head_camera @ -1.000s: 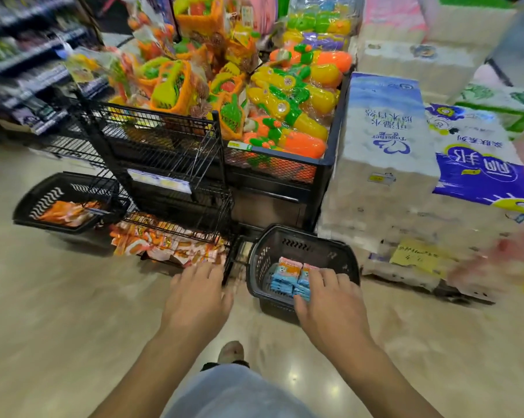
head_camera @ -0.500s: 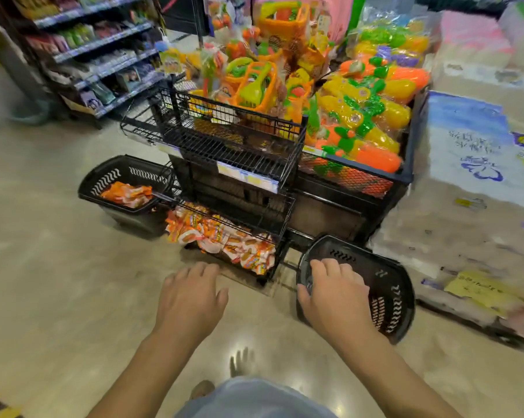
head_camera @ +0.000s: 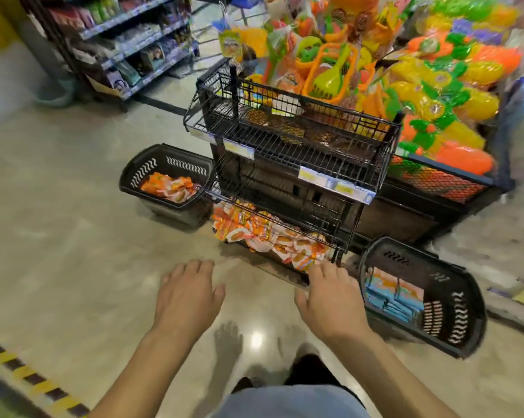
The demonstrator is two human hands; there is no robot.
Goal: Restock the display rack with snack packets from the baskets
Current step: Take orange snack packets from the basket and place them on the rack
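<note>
Left hand (head_camera: 188, 297), right hand (head_camera: 330, 300) both empty, fingers loosely spread, before the wire display rack (head_camera: 291, 137). Blue snack packets (head_camera: 390, 306) lie in the right basket (head_camera: 462, 312) beside the right hand. Best pinch a flat stack, seat it on a bare-looking tier.

Shop aisle, stocked shelves (head_camera: 134, 46), price-tagged wire rack (head_camera: 291, 146), bagged toys (head_camera: 435, 86)

Whether the fingers (head_camera: 325, 271) of the right hand (head_camera: 330, 300) touch the nearest orange packets (head_camera: 269, 236) cannot be told; the display rack (head_camera: 285, 137) wire hides part of that pile. Above the fingertips, the price labels (head_camera: 336, 182) are too blurred to read. Right of them, the basket (head_camera: 462, 324) wall covers some blue packets (head_camera: 390, 303), their print smeared. Both forearms (head_camera: 405, 372) run off the bottom edge.
</note>
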